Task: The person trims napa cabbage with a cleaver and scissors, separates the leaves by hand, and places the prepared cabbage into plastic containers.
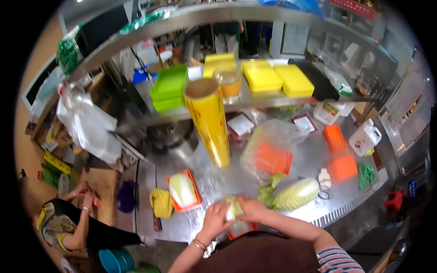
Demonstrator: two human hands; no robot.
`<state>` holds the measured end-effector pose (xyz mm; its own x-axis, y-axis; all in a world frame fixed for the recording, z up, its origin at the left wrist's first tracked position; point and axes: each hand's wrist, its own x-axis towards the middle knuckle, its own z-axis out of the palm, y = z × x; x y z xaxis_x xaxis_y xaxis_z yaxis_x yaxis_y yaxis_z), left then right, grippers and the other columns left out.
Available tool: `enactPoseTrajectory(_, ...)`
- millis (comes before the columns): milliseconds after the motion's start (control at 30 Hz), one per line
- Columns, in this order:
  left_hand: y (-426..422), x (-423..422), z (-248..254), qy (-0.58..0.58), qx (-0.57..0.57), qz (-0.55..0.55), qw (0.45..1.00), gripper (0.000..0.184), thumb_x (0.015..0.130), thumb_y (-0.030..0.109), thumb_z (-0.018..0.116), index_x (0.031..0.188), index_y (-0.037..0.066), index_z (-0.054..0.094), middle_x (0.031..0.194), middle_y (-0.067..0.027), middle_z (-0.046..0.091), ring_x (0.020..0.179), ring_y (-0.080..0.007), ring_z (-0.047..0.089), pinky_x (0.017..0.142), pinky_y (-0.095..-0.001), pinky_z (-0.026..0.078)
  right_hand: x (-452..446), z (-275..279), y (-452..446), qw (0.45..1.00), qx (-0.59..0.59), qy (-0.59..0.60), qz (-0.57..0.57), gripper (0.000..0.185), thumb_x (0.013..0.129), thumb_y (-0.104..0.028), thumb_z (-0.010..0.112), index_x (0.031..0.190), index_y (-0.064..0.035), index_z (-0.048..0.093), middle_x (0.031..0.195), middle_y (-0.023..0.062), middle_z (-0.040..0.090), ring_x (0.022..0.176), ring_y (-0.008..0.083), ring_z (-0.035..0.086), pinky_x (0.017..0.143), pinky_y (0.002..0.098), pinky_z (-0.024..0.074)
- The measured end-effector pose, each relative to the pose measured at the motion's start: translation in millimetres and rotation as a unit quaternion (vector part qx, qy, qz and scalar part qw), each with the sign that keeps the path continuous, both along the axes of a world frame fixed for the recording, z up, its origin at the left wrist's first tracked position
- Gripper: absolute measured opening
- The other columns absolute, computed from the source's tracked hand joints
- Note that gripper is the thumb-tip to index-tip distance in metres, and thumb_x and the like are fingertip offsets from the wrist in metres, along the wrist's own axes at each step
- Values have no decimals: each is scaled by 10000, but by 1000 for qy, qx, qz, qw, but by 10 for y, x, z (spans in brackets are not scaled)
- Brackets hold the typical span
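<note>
My left hand (215,222) and my right hand (251,209) are both closed around a pale piece of napa cabbage (234,208), close to my body at the table's front edge. Beneath it shows an orange tray (236,234), partly covered by my hands and the cabbage. To the left, another orange tray (196,200) holds a cabbage piece (182,189). A whole napa cabbage (298,194) lies right of my right hand, with loose green leaves (267,194) beside it. Scissors (325,194) rest past its far end.
A tall yellow roll (210,132) stands behind my hands. Nearby are a plastic bag (255,150) with orange trays, a yellow cloth (161,204), a knife (157,223) and a white jug (364,139). Overhead runs a metal shelf (246,103). A co-worker (68,223) works at a cutting board (105,191).
</note>
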<state>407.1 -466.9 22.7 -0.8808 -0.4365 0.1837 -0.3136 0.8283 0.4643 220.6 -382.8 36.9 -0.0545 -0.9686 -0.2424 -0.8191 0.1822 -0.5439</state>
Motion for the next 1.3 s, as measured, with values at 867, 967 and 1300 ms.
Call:
enactPoseTrajectory(867,76,31,55,36,94,-27,995,701,719,348,774,1295,58,499,1179,-153,540,1079,-361,534,918,-401,458,-263,-734,156,907,-20,-420,-14,490,853,-154,706,1270,-101,455,1072,18,608,766,61,533,570,218,447)
enactPoseTrajectory(967,113,9,149,41,143,-29,988,619,773,356,734,1263,60,499,1160,-158,551,1064,-360,560,861,-392,496,-279,-563,201,905,-19,-426,-5,455,853,-184,708,1245,-96,494,1085,27,616,787,82,556,605,235,464)
enactPoseTrajectory(1300,101,-146,-70,-25,-6,49,998,520,689,330,772,1057,14,583,980,-179,637,911,-337,608,801,-419,477,63,-333,266,984,-152,-64,-65,420,803,-222,677,1207,-148,591,1203,149,544,1004,377,582,846,420,494)
